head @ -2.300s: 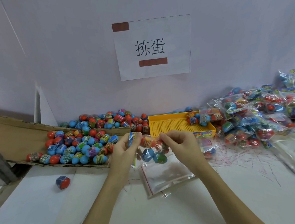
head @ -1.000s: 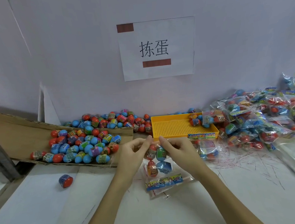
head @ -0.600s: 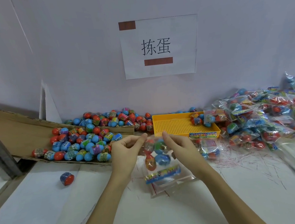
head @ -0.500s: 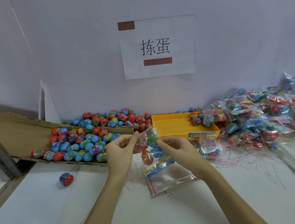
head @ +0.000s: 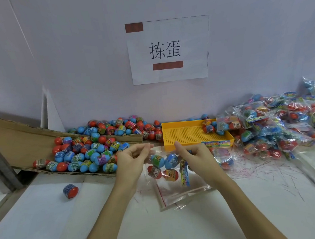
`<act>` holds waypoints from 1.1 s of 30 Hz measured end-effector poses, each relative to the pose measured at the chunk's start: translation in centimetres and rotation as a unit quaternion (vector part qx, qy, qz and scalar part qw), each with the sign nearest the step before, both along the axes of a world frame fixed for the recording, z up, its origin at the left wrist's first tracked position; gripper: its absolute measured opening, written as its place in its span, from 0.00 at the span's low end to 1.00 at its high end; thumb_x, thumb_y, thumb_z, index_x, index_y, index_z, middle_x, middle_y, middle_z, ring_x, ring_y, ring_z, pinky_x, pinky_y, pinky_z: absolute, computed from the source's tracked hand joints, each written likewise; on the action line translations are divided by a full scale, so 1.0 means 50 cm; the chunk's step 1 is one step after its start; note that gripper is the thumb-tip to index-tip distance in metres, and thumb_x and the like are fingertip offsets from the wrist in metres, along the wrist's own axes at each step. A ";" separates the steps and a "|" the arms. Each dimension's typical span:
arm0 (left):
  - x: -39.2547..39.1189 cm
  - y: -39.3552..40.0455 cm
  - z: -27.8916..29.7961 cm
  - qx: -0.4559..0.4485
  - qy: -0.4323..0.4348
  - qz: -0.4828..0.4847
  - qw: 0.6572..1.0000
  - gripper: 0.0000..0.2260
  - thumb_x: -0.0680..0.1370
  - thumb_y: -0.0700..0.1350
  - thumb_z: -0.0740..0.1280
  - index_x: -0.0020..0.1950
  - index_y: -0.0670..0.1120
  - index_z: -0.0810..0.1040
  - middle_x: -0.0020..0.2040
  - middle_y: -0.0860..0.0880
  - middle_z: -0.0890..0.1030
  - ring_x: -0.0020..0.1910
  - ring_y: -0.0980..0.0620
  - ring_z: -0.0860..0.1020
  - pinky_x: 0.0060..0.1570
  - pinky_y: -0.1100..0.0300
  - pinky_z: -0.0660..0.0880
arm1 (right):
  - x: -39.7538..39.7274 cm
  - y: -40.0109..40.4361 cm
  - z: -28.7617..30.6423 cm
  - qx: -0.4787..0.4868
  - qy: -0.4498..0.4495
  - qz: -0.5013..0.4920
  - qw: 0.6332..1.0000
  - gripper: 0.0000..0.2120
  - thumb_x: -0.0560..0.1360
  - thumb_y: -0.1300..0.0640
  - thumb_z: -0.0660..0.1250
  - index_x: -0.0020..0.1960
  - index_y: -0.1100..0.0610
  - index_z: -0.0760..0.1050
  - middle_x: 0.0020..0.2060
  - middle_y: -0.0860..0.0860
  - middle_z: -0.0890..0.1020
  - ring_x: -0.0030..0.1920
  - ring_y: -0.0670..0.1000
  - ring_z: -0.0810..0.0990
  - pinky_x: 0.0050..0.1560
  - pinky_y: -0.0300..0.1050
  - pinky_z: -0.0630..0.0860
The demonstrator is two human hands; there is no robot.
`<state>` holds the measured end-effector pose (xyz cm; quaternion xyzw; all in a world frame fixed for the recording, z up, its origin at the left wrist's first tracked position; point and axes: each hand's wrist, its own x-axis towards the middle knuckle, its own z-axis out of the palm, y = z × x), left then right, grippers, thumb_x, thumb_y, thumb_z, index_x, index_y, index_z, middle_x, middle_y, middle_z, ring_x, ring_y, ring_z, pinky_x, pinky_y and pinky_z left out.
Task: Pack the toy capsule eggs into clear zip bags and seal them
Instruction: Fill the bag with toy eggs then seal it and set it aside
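Hands, left (head: 131,159) and right (head: 192,152), pinch the top edge of a clear zip bag (head: 166,166) holding capsule eggs (head: 157,160) above the bench (head: 181,229).

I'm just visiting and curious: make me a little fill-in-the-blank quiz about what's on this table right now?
1. Both hands, left hand and right hand, hold up a clear ____ with eggs inside.
2. The tray behind the hands is ____ in colour.
3. One stray egg lies alone on the table, to the ____ of the arms.
4. The sealed bags are piled on the ____ side.

Missing words: bag; yellow; left; right
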<state>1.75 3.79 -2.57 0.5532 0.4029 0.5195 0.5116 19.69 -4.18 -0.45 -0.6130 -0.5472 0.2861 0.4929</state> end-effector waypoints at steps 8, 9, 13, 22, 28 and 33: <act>-0.007 0.009 -0.013 0.010 -0.007 0.106 0.994 0.03 0.79 0.42 0.73 0.50 0.49 0.86 0.42 0.51 0.88 0.45 0.53 0.86 0.48 0.54 0.84 | -0.002 -0.010 0.011 -0.085 0.052 0.093 0.991 0.16 0.79 0.40 0.66 0.47 0.50 0.86 0.37 0.45 0.86 0.31 0.41 0.78 0.35 0.39 0.76; -0.009 0.009 -0.013 0.023 0.014 0.115 0.993 0.03 0.79 0.42 0.73 0.49 0.50 0.86 0.42 0.52 0.88 0.45 0.54 0.86 0.49 0.52 0.84 | 0.001 -0.009 0.009 -0.091 0.052 0.094 0.990 0.15 0.80 0.42 0.68 0.51 0.52 0.86 0.40 0.47 0.87 0.32 0.42 0.79 0.36 0.39 0.77; -0.001 0.001 -0.010 0.037 0.042 0.098 0.994 0.08 0.81 0.52 0.70 0.52 0.50 0.85 0.44 0.53 0.87 0.48 0.52 0.85 0.52 0.44 0.84 | 0.001 -0.002 -0.004 -0.038 0.037 0.001 0.999 0.13 0.83 0.51 0.65 0.46 0.56 0.82 0.34 0.53 0.83 0.28 0.46 0.78 0.31 0.44 0.74; 0.022 -0.025 -0.002 0.034 0.038 -0.003 0.999 0.14 0.78 0.54 0.72 0.61 0.53 0.79 0.50 0.45 0.81 0.27 0.52 0.80 0.23 0.59 0.76 | 0.005 0.003 -0.016 0.039 -0.033 -0.062 0.997 0.12 0.85 0.55 0.60 0.46 0.58 0.77 0.27 0.51 0.82 0.27 0.51 0.83 0.24 0.41 0.71; -0.001 -0.010 0.006 0.068 0.085 -0.018 0.994 0.14 0.78 0.57 0.70 0.60 0.51 0.81 0.44 0.47 0.80 0.23 0.59 0.72 0.23 0.65 0.69 | 0.014 0.009 -0.016 0.095 -0.075 -0.071 0.990 0.11 0.85 0.52 0.61 0.49 0.53 0.79 0.23 0.46 0.73 0.21 0.46 0.67 0.25 0.41 0.64; -0.015 -0.010 0.012 -0.091 0.001 -0.173 0.981 0.15 0.78 0.54 0.72 0.51 0.41 0.84 0.35 0.47 0.77 0.26 0.51 0.73 0.22 0.64 0.64 | 0.020 0.002 -0.005 0.088 0.154 -0.009 0.984 0.17 0.84 0.49 0.61 0.39 0.55 0.75 0.26 0.50 0.70 0.25 0.50 0.64 0.25 0.41 0.62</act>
